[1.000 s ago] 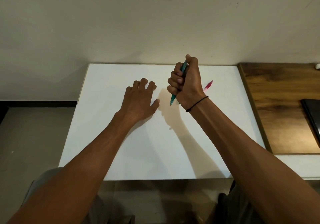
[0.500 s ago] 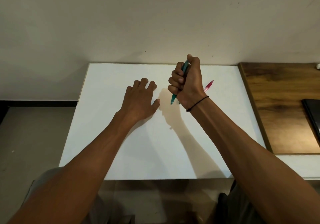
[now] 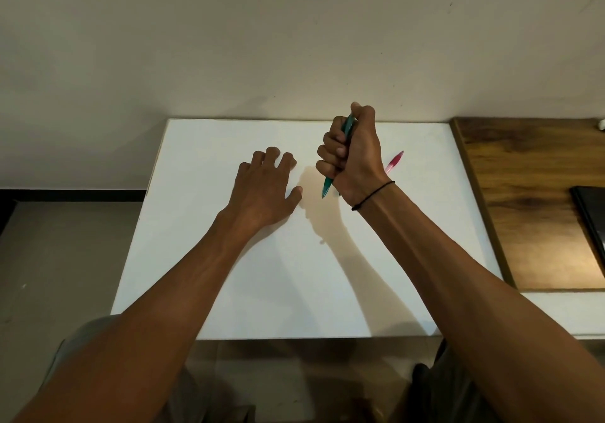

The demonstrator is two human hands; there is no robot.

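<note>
The right hand (image 3: 355,157) is clenched in a fist round a slim teal plastic pen (image 3: 326,187). All four fingers (image 3: 330,152) wrap the barrel and the thumb lies over its top end. The teal plastic pen stands nearly upright with a slight tilt. Its pointed lower end sticks out below the fist, just above the white rectangular surface (image 3: 203,226); whether the tip touches it cannot be told. A thin black cord (image 3: 373,196) circles the wrist just below and to the right of the teal plastic pen.

The left hand (image 3: 262,193) is near the left of the teal plastic pen, apart from it and holding nothing. It rests palm down on the white rectangular surface with its fingers loosely bent, the fingertips on the top and the thumb stretched towards the teal plastic pen.

A pink translucent plastic pen (image 3: 394,162) lies flat to the right of the teal plastic pen, slanting up and away, with its near end hidden behind the right hand. Well to the right of the teal plastic pen a brown wooden board (image 3: 523,209) adjoins the white top, with a flat black object (image 3: 592,213) on it at the frame edge. A pale plastered wall (image 3: 229,46) rises behind the teal plastic pen.
</note>
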